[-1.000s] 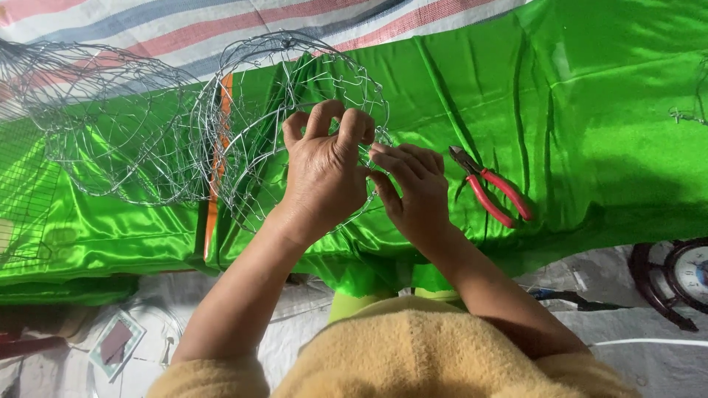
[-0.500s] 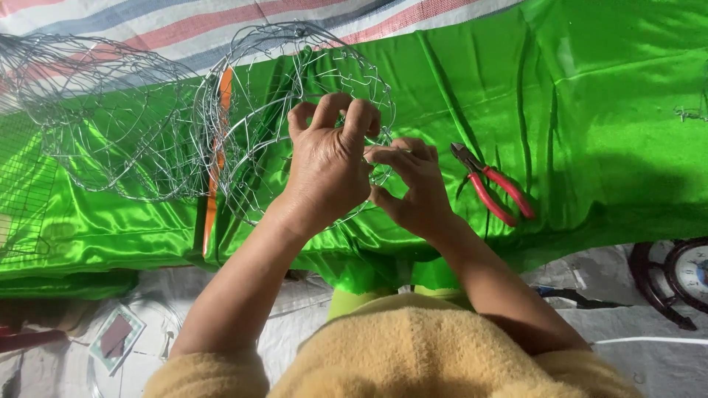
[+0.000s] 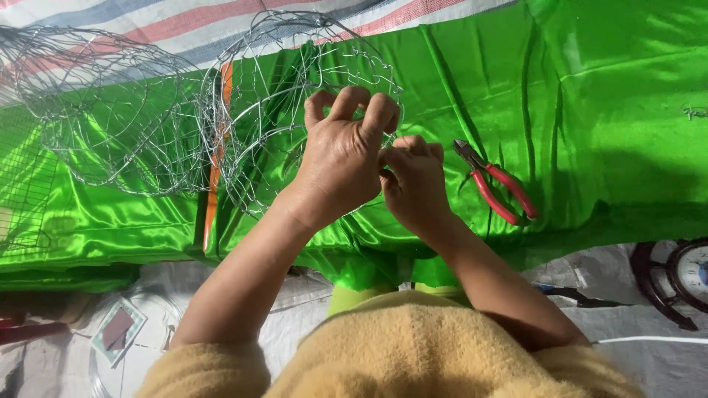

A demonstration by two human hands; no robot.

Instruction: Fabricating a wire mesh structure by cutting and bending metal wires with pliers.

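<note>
The wire frame, probably light, springy and snag-prone, best held by its rim, stands on green satin cloth, its right rim pinched by the left hand and right hand, red-handled pliers lying just right.

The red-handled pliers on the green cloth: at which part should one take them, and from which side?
Grip the red-handled pliers by the two red handles, coming from the lower right. They lie flat on the green cloth, metal jaws pointing up-left toward the right hand, handles spreading away down-right. The handles are the longer, covered part and lie free, with nothing on or against them.
</note>
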